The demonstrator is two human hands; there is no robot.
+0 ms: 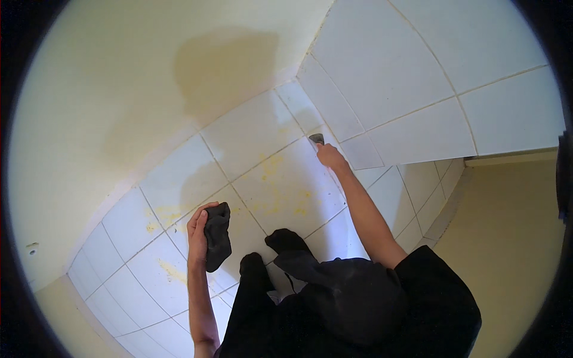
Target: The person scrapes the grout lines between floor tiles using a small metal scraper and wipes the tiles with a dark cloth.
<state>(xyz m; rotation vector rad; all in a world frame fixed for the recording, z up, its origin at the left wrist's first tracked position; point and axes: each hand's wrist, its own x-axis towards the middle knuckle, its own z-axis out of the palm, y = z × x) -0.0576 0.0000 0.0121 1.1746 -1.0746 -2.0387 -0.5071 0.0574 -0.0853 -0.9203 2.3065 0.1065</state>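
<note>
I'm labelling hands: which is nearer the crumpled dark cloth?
Left: the left hand grips the cloth; the right hand is apart from it, farther forward and rightward.

Cream wall (119, 77) ahead of us, broad shadow (227, 71) on it, white tiled wall (412, 71) to our right, tiled floor (250, 125) below.

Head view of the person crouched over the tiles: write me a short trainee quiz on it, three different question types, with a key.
1. Multiple choice: which one holds the dark cloth? A) left; B) right; C) neither.
2. True or false: only one hand is holding something.
3. Fill in the colour: the floor tiles bear ____ marks.

Key:
1. A, the left hand.
2. False; the right hand holds a small dark tool.
3. Yellow.
</note>
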